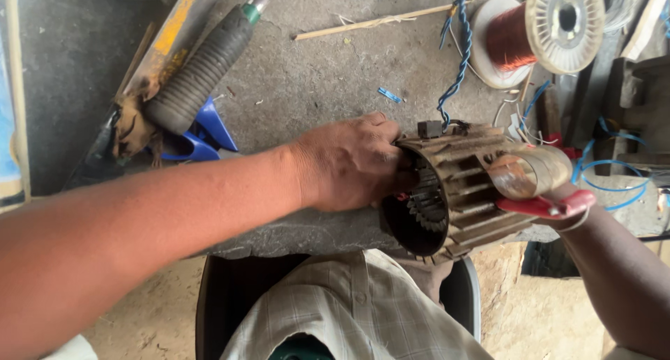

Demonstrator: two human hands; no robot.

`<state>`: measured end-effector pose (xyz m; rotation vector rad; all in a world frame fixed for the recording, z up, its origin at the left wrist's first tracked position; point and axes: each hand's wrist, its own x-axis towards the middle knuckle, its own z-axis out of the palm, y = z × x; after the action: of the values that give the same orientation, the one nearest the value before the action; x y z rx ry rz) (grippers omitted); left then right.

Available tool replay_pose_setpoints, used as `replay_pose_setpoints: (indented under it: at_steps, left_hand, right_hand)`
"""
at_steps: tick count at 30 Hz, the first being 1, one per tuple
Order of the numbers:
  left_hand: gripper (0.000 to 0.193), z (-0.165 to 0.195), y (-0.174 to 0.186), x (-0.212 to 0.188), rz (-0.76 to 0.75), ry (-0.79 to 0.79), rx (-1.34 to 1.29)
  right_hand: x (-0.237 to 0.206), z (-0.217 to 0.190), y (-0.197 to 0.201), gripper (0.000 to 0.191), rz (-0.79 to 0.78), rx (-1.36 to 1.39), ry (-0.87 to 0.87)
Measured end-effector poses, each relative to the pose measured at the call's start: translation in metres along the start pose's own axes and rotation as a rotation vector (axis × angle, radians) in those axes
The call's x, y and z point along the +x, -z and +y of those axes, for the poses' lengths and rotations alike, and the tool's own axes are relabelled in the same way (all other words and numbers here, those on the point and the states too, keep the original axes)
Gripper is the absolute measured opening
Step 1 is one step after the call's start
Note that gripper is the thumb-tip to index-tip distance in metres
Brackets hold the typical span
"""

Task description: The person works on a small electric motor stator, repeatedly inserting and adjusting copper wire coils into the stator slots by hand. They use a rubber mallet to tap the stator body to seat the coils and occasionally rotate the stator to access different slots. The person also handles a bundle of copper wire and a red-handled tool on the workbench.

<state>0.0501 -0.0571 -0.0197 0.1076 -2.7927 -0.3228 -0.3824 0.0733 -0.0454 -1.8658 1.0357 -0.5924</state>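
A brown ribbed motor stator housing (460, 192) lies on its side at the front edge of a grey stone slab (314, 87), its open bore facing me. My left hand (349, 163) grips the rim, fingers curled into the bore by the dark slotted core (427, 203). Mostly hidden behind the housing, my right hand (576, 227) supports its far end. It also holds a red-handled tool (544, 206) and a roll of clear brownish tape (530, 170). A twisted blue wire (457, 53) rises from the housing's top.
A spool of copper wire (544, 25) stands at the back right, among loose blue and white wires. At the left lie a black ribbed-handled tool (202, 67) and a blue plastic piece (202, 133). A thin wooden stick (377, 21) lies at the back.
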Motion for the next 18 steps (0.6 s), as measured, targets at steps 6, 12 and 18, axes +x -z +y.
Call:
replay_pose_setpoints:
  at_steps: [6, 12, 18]
  left_hand:
    - [0.018, 0.000, 0.004, 0.008, -0.164, 0.073, -0.113]
    - [0.017, 0.001, -0.001, 0.005, -0.063, 0.051, -0.079]
    - [0.017, 0.026, 0.006, -0.012, 0.176, 0.132, -0.059]
  right_hand:
    - [-0.003, -0.009, -0.007, 0.068, 0.001, 0.143, -0.048]
    - [0.017, -0.014, -0.016, 0.090, 0.025, 0.710, -0.130]
    - [0.021, -0.011, -0.014, 0.063, -0.014, -0.076, -0.034]
